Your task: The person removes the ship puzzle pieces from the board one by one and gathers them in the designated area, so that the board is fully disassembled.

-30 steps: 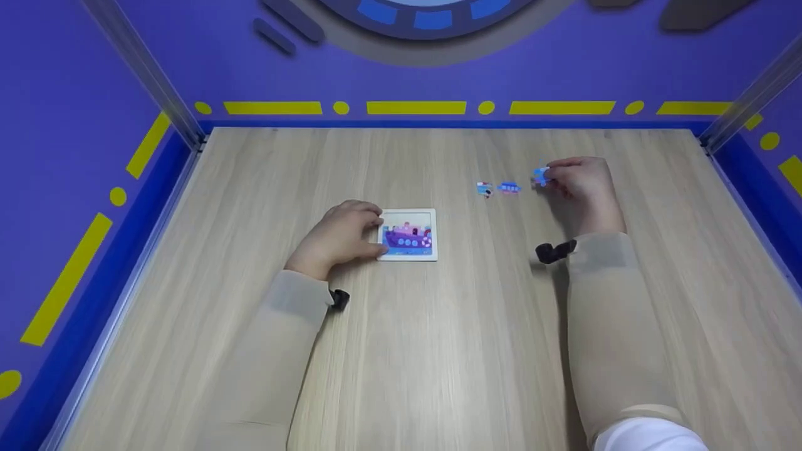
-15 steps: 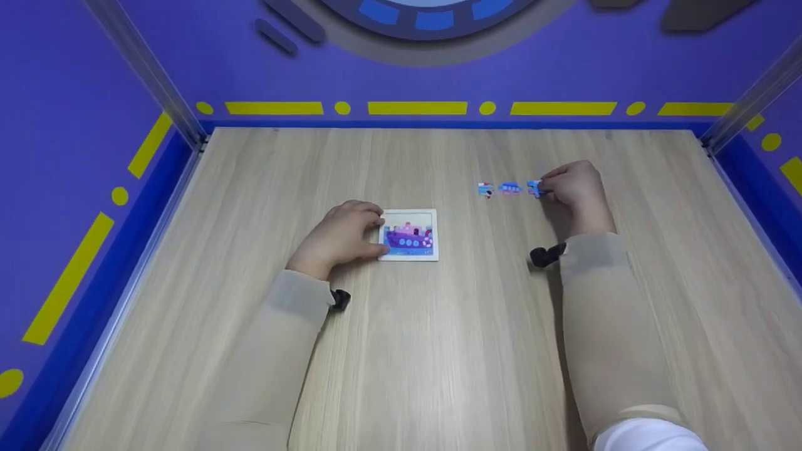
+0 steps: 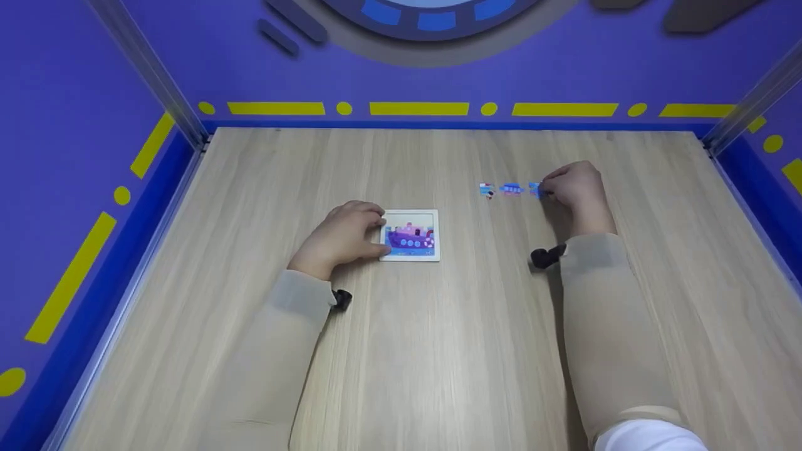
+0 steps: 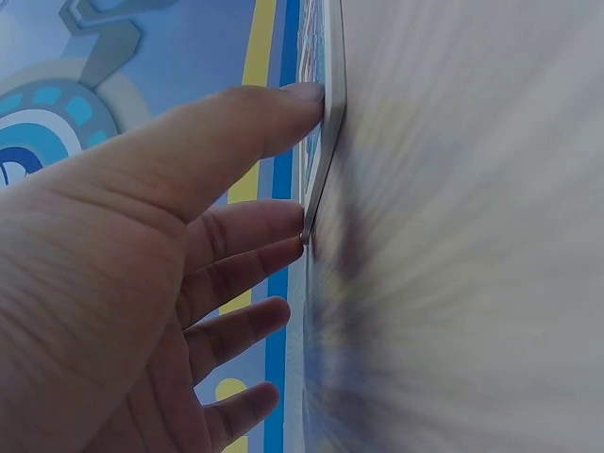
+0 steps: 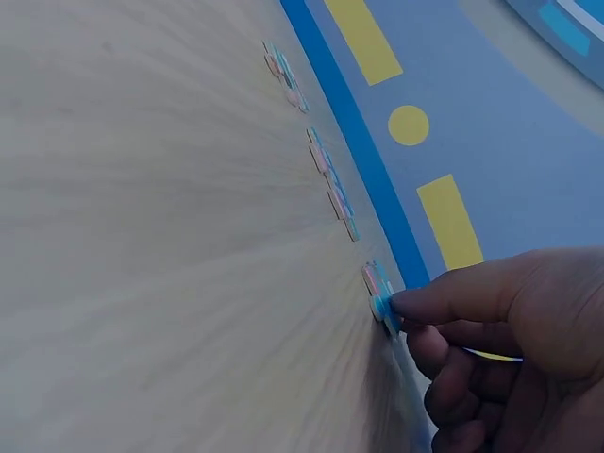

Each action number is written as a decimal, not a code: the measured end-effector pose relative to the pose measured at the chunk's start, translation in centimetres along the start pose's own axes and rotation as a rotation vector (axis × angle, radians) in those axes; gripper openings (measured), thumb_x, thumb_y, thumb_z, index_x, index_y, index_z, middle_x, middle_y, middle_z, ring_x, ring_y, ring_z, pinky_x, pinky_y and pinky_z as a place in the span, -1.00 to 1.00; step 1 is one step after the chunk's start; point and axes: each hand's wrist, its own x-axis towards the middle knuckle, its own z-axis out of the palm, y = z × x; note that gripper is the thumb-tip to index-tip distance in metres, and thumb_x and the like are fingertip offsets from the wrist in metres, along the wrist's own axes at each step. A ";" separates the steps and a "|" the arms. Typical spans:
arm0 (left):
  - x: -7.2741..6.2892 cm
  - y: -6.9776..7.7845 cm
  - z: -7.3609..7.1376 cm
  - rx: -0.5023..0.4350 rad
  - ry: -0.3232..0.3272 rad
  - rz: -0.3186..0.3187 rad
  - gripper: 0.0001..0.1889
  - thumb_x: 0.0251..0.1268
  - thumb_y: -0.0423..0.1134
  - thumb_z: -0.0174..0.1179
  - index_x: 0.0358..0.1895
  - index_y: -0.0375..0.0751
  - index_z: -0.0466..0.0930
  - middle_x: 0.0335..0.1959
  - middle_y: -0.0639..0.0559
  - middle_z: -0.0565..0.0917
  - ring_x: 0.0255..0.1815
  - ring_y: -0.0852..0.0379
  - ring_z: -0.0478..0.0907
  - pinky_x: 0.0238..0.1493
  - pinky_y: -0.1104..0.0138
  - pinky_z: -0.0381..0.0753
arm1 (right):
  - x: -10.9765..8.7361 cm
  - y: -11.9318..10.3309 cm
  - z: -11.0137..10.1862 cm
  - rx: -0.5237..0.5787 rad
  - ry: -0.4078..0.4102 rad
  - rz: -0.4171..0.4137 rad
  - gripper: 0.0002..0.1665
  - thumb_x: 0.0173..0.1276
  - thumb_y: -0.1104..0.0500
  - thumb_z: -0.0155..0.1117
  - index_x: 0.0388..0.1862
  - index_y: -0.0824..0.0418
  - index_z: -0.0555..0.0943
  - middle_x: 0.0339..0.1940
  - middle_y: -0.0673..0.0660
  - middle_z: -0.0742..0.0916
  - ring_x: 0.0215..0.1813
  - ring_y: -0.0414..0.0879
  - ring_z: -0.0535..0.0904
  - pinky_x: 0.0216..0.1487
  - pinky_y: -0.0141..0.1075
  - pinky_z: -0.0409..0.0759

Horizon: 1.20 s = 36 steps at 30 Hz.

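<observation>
At the left side of a small white-framed jigsaw puzzle (image 3: pixel 437 237), my left hand (image 3: pixel 343 235) rests its thumb near the lower left corner. In the left wrist view its thumb (image 4: pixel 269 118) lies on the frame's edge and two fingers touch the corner, all fairly straight. The picture in the frame shows a purple and pink ship, with a pale bare strip along the top. My right hand (image 3: pixel 576 185) pinches a blue jigsaw piece (image 5: pixel 379 294) low at the tabletop. Left of it lie a blue-and-pink piece (image 3: pixel 511 188) and a white-and-blue piece (image 3: pixel 486 190), in a row.
The wood-grain table (image 3: pixel 401 351) is bordered at the back by a purple wall (image 3: pixel 188 69) with yellow markings. Side walls rise left and right behind metal posts (image 3: pixel 141 69). A small black device (image 3: pixel 547 256) sits at the right wrist.
My right hand has moved slightly left and down with the blue jigsaw piece, bringing it into line with the other two pieces. The left hand has stayed at the puzzle frame.
</observation>
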 end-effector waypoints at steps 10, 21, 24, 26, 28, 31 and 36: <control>0.0 -0.1 0.0 0.000 -0.011 -0.013 -0.32 0.41 0.07 0.55 0.48 -0.21 0.72 0.65 -0.07 0.59 0.79 -0.17 0.37 0.90 -0.05 0.20 | -2.2 -3.5 -0.4 0.101 -0.004 -0.058 -0.37 0.75 -0.12 0.27 0.52 0.27 0.66 0.50 0.32 0.70 0.46 0.20 0.63 0.51 0.10 0.66; -0.1 0.2 0.1 -0.016 -0.013 -0.026 -0.33 0.43 0.05 0.54 0.50 -0.20 0.71 0.66 -0.05 0.58 0.79 -0.13 0.37 0.90 -0.03 0.19 | -4.2 -7.8 2.9 0.258 -0.004 -0.226 -0.51 0.73 -0.09 0.30 0.34 0.23 0.76 0.10 0.07 0.76 0.06 -0.01 0.64 0.18 -0.19 0.70; -0.2 0.2 0.2 -0.018 -0.014 -0.038 -0.33 0.44 0.06 0.54 0.50 -0.18 0.71 0.66 -0.02 0.58 0.80 -0.12 0.36 0.91 -0.02 0.17 | -4.9 -9.0 4.5 0.265 -0.056 -0.263 -0.56 0.74 -0.05 0.29 0.31 0.22 0.77 0.10 0.10 0.77 0.06 0.02 0.65 0.15 -0.16 0.69; -0.2 0.2 0.2 -0.013 -0.012 -0.040 -0.34 0.45 0.07 0.54 0.50 -0.18 0.72 0.66 -0.01 0.58 0.80 -0.11 0.36 0.91 -0.01 0.18 | -5.4 -9.6 5.6 0.252 -0.092 -0.283 -0.59 0.74 -0.04 0.29 0.27 0.20 0.78 0.10 0.11 0.77 0.03 0.01 0.64 0.10 -0.17 0.67; -0.2 0.3 0.2 -0.009 -0.008 -0.037 -0.33 0.44 0.08 0.55 0.49 -0.18 0.72 0.66 -0.02 0.58 0.80 -0.11 0.36 0.90 0.00 0.19 | -5.8 -10.2 6.7 0.237 -0.122 -0.310 -0.62 0.73 -0.03 0.31 0.23 0.20 0.80 0.09 0.12 0.78 0.00 -0.01 0.65 0.08 -0.17 0.66; -0.2 0.3 0.1 -0.004 -0.008 -0.028 -0.31 0.43 0.10 0.56 0.50 -0.19 0.72 0.66 -0.02 0.58 0.79 -0.11 0.37 0.90 -0.01 0.21 | -6.0 -10.5 8.2 0.223 -0.175 -0.340 -0.64 0.72 -0.02 0.32 0.20 0.20 0.81 0.10 0.13 0.79 0.02 0.01 0.66 0.09 -0.21 0.62; -0.1 0.3 0.2 0.018 -0.015 -0.012 -0.27 0.42 0.12 0.56 0.52 -0.19 0.70 0.67 -0.03 0.57 0.79 -0.12 0.38 0.89 -0.04 0.23 | -6.4 -10.6 10.1 0.218 -0.257 -0.352 -0.66 0.72 0.02 0.33 0.20 0.23 0.80 0.14 0.16 0.78 0.13 0.12 0.65 0.22 -0.11 0.65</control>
